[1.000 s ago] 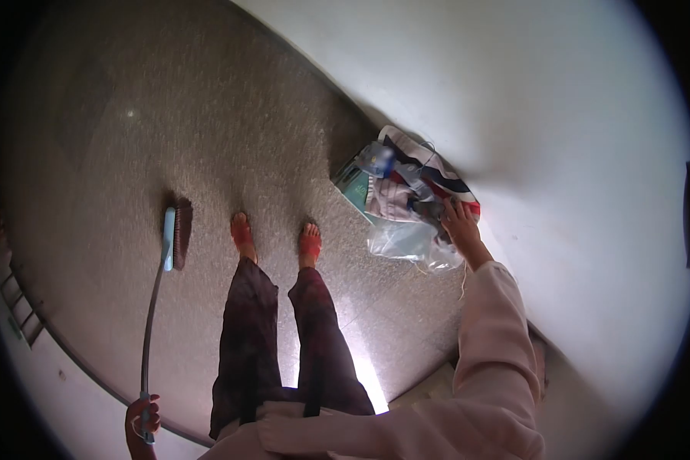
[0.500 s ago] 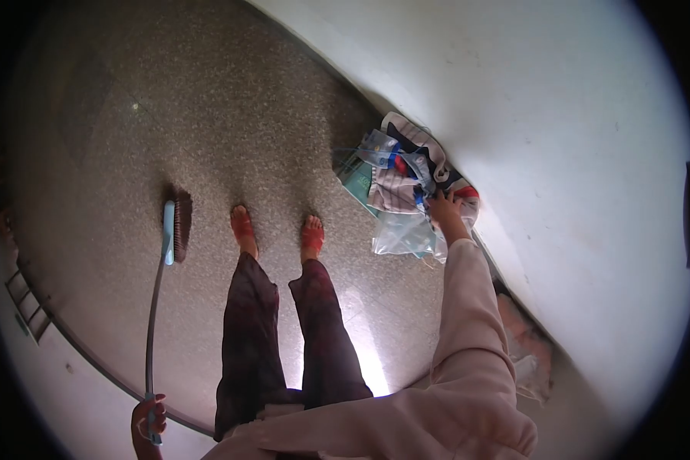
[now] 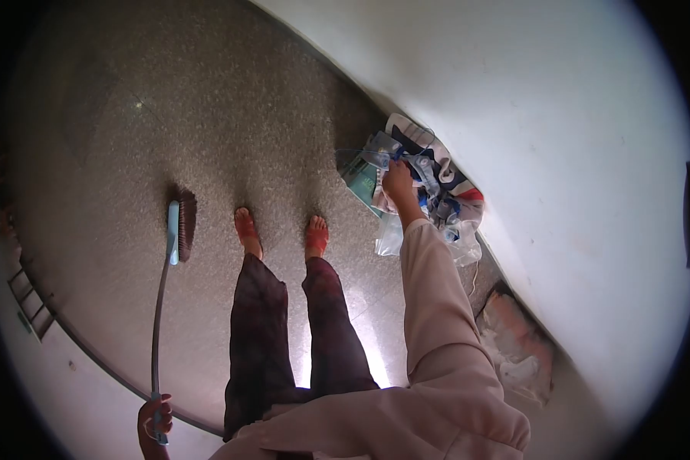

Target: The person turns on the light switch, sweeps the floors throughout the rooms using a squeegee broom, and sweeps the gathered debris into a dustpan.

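My left hand (image 3: 156, 422), at the lower left, is closed around the end of the long handle of a broom (image 3: 173, 230). The broom has a light blue head and dark brown bristles, which lie sideways on the floor. My right hand (image 3: 398, 184) reaches into a heap against the wall, its fingers bunched at a clear and blue plastic packet (image 3: 381, 147); what they grip is hidden. In the heap lie a striped cloth (image 3: 415, 138), a green flat packet (image 3: 363, 184), clear plastic bags (image 3: 389, 236) and small blue-and-clear pieces (image 3: 446, 208).
A pale wall (image 3: 560, 153) runs along the right, meeting the speckled floor (image 3: 230, 100). Nearer me by the wall lies a crumpled orange and white bag (image 3: 517, 345). My feet (image 3: 317, 236) in red sandals stand between broom and heap. A dark rack (image 3: 31, 299) is at far left.
My right hand has moved left across the heap, from its right side to the plastic packet, uncovering the blue-and-clear pieces. My left hand still holds the broom, which has barely shifted.
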`<state>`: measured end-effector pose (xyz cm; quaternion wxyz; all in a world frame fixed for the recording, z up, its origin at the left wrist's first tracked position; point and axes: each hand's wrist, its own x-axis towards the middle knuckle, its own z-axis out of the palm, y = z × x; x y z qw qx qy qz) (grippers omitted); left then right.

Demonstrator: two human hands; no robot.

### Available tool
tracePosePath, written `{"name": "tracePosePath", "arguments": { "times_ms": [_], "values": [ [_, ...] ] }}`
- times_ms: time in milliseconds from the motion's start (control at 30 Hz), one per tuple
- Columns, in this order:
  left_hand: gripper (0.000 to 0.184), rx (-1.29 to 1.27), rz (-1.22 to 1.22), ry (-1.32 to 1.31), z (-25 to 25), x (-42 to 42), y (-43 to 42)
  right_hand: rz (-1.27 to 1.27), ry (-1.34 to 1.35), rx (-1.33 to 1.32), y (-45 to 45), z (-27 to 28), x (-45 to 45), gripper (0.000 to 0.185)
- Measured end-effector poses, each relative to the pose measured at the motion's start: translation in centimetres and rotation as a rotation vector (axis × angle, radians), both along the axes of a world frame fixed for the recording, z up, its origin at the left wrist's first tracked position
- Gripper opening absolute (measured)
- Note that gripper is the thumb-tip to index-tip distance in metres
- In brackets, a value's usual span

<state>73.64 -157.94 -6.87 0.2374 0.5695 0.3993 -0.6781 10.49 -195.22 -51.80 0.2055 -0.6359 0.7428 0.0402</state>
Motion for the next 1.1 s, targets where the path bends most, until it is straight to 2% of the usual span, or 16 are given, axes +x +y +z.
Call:
{"name": "tracePosePath", "arguments": {
  "times_ms": [67, 200, 300, 367, 433, 600, 700, 833, 867, 900, 933, 967, 1000, 1033, 1067, 1100],
  "values": [
    [0.033, -0.023, 0.008, 0.022, -0.1, -0.1, 0.2, 0.064, -0.041, -0.096, 0.6, -1.0, -1.4, 0.024],
    [0.034, -0.086, -0.168, -0.065, 0.4, -1.0, -0.8, -0.011, -0.085, -0.241, 2.6, 4.4, -2.3, 0.022],
    [0.033, -0.096, -0.074, -0.004, 0.2, -0.9, -0.8, -0.102, -0.109, -0.215, 6.0, 6.9, -6.2, 0.019],
    [0.031, -0.078, -0.155, -0.118, 1.0, -2.3, -2.0, 0.017, 0.003, -0.268, 8.5, 6.9, -9.9, 0.014],
    [0.030, -0.056, -0.204, -0.182, 1.4, -2.9, -3.0, -0.126, 0.151, -0.050, 9.5, 9.3, -10.6, 0.009],
    [0.028, -0.047, -0.213, -0.216, 1.7, -4.1, -4.2, -0.141, 0.300, 0.373, 11.2, 8.3, -10.8, 0.034],
    [0.028, -0.091, -0.214, -0.298, 2.7, -4.7, -5.0, -0.165, 0.481, 0.409, 9.0, 10.5, -5.1, 0.036],
    [0.027, -0.156, -0.145, -0.337, 4.7, -4.6, -4.8, 0.072, -0.133, 0.272, 10.7, 12.5, 5.1, 0.025],
    [0.027, -0.176, -0.130, -0.306, 5.7, -4.4, -5.0, 0.543, -0.202, 0.343, 12.7, 8.7, 6.3, 0.023],
    [0.027, -0.196, -0.116, -0.279, 7.0, -4.3, -5.2, 0.554, -0.375, 0.232, 13.5, 11.0, 10.3, 0.018],
    [0.025, -0.189, -0.071, -0.215, 8.9, -4.3, -5.3, 0.196, -0.485, 0.467, 12.4, 18.7, 16.6, 0.013],
    [0.023, -0.198, -0.038, -0.158, 10.7, -4.4, -4.6, 0.318, -0.489, 0.745, 13.0, 21.2, 20.1, 0.018],
    [0.022, -0.214, -0.006, -0.103, 12.2, -4.4, -3.8, 0.759, -0.649, 0.329, 15.5, 21.3, 22.6, 0.024],
    [0.021, -0.229, 0.024, -0.049, 13.3, -4.6, -3.1, 0.550, -0.927, 0.567, 17.5, 21.7, 25.7, 0.027],
    [0.020, -0.239, 0.069, 0.023, 14.0, -4.9, -3.0, 0.804, -0.854, 0.291, 20.1, 22.0, 29.0, 0.027],
    [0.020, -0.245, 0.041, 0.071, 12.6, -2.4, -4.4, 0.677, -0.934, 0.446, 20.2, 23.5, 32.4, 0.028]
  ]
}}
